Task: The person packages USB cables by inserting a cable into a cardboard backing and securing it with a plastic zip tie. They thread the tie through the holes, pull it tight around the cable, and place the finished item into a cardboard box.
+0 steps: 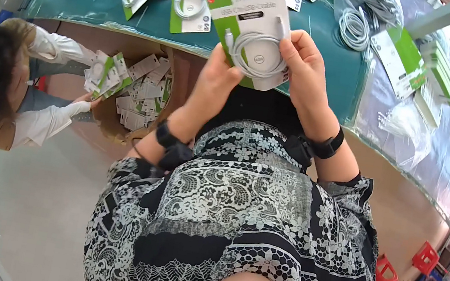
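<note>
A green and white blister card (260,18) with a coiled white cable (240,48) on its front is held up over the near edge of the table. My left hand (215,79) grips its lower left edge, with the fingers mostly behind the card. At its right edge, my right hand (304,64) pinches it between the thumb and the fingers. The card faces me, nearly upright in the view. Beyond it on the green tabletop (81,3) lie several similar carded cables (191,13).
To the right are loose coiled cables (355,30), green and white cards (398,59) and thin white strands (408,132). At the left a co-worker (1,73) holds several packs (108,76) over a carton (181,74) filled with more. A red stool (425,257) stands far right.
</note>
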The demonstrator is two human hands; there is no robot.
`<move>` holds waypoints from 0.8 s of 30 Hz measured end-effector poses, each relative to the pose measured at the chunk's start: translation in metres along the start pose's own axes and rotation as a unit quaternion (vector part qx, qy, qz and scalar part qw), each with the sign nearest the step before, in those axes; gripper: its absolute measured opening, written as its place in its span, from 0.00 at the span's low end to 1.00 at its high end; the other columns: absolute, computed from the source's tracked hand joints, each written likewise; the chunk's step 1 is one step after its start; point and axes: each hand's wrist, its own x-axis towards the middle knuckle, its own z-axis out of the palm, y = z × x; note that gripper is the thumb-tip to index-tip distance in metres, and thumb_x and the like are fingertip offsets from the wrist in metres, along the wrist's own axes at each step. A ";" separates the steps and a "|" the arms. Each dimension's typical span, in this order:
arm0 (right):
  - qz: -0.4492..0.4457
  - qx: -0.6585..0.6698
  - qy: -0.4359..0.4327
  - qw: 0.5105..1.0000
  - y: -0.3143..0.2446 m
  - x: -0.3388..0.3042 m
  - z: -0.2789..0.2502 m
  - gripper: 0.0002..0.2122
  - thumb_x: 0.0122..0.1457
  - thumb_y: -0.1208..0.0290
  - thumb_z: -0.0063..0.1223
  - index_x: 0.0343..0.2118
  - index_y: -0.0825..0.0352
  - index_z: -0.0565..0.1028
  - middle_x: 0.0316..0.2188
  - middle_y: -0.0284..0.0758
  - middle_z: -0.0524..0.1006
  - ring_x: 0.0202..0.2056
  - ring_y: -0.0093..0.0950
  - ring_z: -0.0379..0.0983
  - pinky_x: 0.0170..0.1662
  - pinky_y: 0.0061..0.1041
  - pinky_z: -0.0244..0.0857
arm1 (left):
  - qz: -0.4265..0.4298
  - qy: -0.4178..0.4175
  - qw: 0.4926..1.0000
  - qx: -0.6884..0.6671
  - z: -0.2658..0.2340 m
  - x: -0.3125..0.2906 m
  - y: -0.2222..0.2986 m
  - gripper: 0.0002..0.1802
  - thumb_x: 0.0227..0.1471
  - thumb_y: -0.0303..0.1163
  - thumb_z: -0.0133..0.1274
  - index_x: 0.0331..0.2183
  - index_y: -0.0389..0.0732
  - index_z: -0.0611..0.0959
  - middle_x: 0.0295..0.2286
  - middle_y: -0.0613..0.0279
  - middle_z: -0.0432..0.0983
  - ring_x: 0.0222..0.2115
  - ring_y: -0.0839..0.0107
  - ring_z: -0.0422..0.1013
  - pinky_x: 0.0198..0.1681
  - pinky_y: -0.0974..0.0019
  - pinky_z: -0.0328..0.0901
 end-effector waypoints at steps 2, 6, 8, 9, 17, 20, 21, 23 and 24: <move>0.004 0.001 -0.016 1.000 0.005 0.001 0.000 0.06 0.62 0.68 0.50 0.33 0.64 0.69 0.28 0.24 0.73 0.29 0.10 0.65 0.31 0.11 0.58 | 0.022 0.005 1.000 0.021 -0.006 0.009 -0.008 0.19 0.61 0.39 0.45 0.46 0.34 0.68 0.38 0.64 0.69 0.37 0.79 0.64 0.40 0.72 0.63; 0.027 -0.004 -0.028 0.999 0.014 0.013 -0.012 0.06 0.62 0.70 0.50 0.34 0.66 0.69 0.28 0.25 0.72 0.29 0.12 0.64 0.34 0.13 0.60 | 0.076 0.006 0.994 0.081 -0.012 0.032 -0.019 0.15 0.62 0.39 0.44 0.39 0.35 0.70 0.31 0.66 0.70 0.31 0.81 0.64 0.35 0.74 0.63; 0.051 -0.008 -0.007 0.999 0.017 0.016 -0.015 0.05 0.62 0.71 0.49 0.34 0.66 0.68 0.28 0.25 0.72 0.29 0.12 0.64 0.34 0.14 0.60 | 0.109 -0.001 0.986 0.126 -0.010 0.037 -0.018 0.15 0.63 0.39 0.43 0.35 0.35 0.71 0.28 0.67 0.70 0.29 0.82 0.64 0.33 0.75 0.63; 0.048 -0.009 -0.006 0.999 0.019 0.016 -0.017 0.05 0.62 0.71 0.49 0.34 0.66 0.68 0.28 0.25 0.72 0.29 0.12 0.64 0.34 0.14 0.60 | 0.110 -0.003 0.986 0.126 -0.009 0.039 -0.017 0.15 0.63 0.39 0.43 0.35 0.35 0.71 0.28 0.67 0.70 0.29 0.82 0.64 0.33 0.75 0.63; -0.042 -0.085 0.097 0.991 0.016 0.035 -0.014 0.06 0.63 0.69 0.48 0.36 0.65 0.67 0.30 0.25 0.71 0.28 0.12 0.63 0.31 0.13 0.59 | 0.083 -0.032 0.982 0.169 -0.007 0.074 -0.014 0.16 0.60 0.40 0.47 0.37 0.34 0.69 0.29 0.57 0.74 0.30 0.72 0.71 0.33 0.67 0.66; -0.067 -0.113 0.108 0.985 0.021 0.035 -0.017 0.05 0.64 0.70 0.47 0.35 0.66 0.67 0.30 0.26 0.71 0.29 0.13 0.64 0.33 0.14 0.61 | 0.147 0.002 0.927 0.344 0.005 0.068 -0.007 0.17 0.56 0.34 0.48 0.40 0.31 0.66 0.29 0.43 0.75 0.31 0.52 0.74 0.33 0.57 0.67; -0.068 -0.113 0.108 0.985 0.022 0.034 -0.017 0.05 0.64 0.70 0.47 0.35 0.66 0.67 0.30 0.26 0.71 0.29 0.13 0.64 0.33 0.14 0.61 | 0.148 0.002 0.927 0.344 0.004 0.068 -0.007 0.17 0.56 0.34 0.48 0.40 0.31 0.66 0.29 0.43 0.75 0.31 0.52 0.74 0.33 0.57 0.67; -0.070 -0.118 0.108 0.985 0.022 0.030 -0.021 0.05 0.64 0.70 0.47 0.35 0.66 0.67 0.30 0.27 0.71 0.30 0.13 0.64 0.34 0.14 0.61 | 0.106 -0.040 0.918 0.380 -0.002 0.070 -0.006 0.18 0.54 0.32 0.46 0.41 0.29 0.63 0.29 0.38 0.73 0.31 0.43 0.72 0.33 0.52 0.66; -0.070 -0.121 0.109 0.984 0.023 0.029 -0.022 0.05 0.64 0.70 0.47 0.35 0.67 0.67 0.30 0.27 0.71 0.30 0.13 0.64 0.35 0.14 0.61 | 0.085 -0.061 0.912 0.397 -0.004 0.070 -0.006 0.18 0.53 0.30 0.46 0.41 0.28 0.62 0.29 0.35 0.73 0.31 0.39 0.71 0.33 0.50 0.66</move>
